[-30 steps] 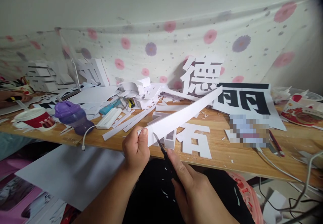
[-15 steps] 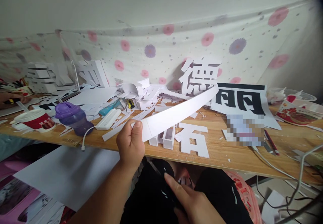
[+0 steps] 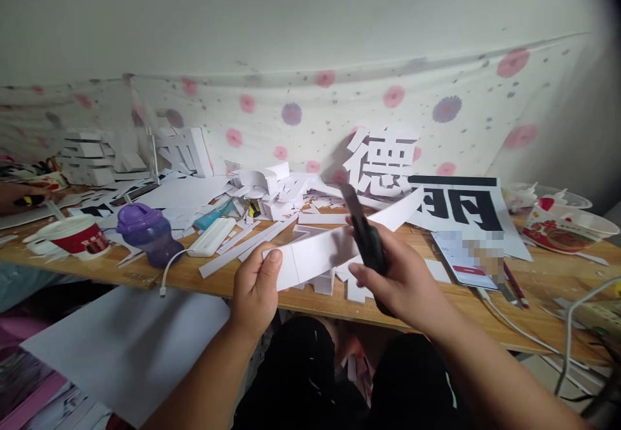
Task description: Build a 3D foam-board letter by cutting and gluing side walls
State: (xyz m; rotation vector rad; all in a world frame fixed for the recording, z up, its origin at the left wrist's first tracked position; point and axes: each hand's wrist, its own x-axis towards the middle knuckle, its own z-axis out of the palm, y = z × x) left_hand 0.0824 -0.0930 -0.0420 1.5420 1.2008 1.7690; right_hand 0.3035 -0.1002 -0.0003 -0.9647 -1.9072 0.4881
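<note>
Left hand (image 3: 255, 291) fingers pinch the near end of the white strip (image 3: 334, 244), lifting it clear of the tabletop (image 3: 543, 288) for blade access; right hand (image 3: 405, 278) fingers wrap the black cutter (image 3: 366, 236), blade up just beyond the strip's middle.

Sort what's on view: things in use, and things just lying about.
In use:
left hand holding white strip
right hand holding black cutter

Lying about:
purple bottle
red cup
white cut-out character
printed sheet
</note>
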